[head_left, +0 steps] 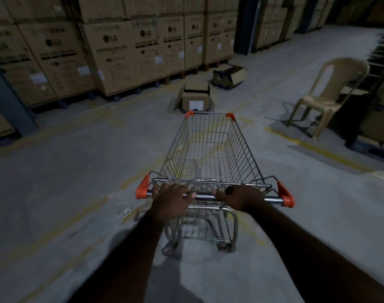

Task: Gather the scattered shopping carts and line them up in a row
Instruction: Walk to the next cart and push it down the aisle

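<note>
A metal wire shopping cart (210,149) with orange corner caps stands on the grey warehouse floor right in front of me, its basket empty. My left hand (172,199) grips the left part of the chrome handle bar (274,200). My right hand (241,196) grips the same bar further right. Both sets of fingers curl over the bar. No other cart is in view.
An open cardboard box (195,97) lies on the floor just beyond the cart's front, and a second one (229,76) sits behind it. Stacked large cartons (112,51) line the left and back. A beige plastic chair (326,97) stands at the right by dark racking.
</note>
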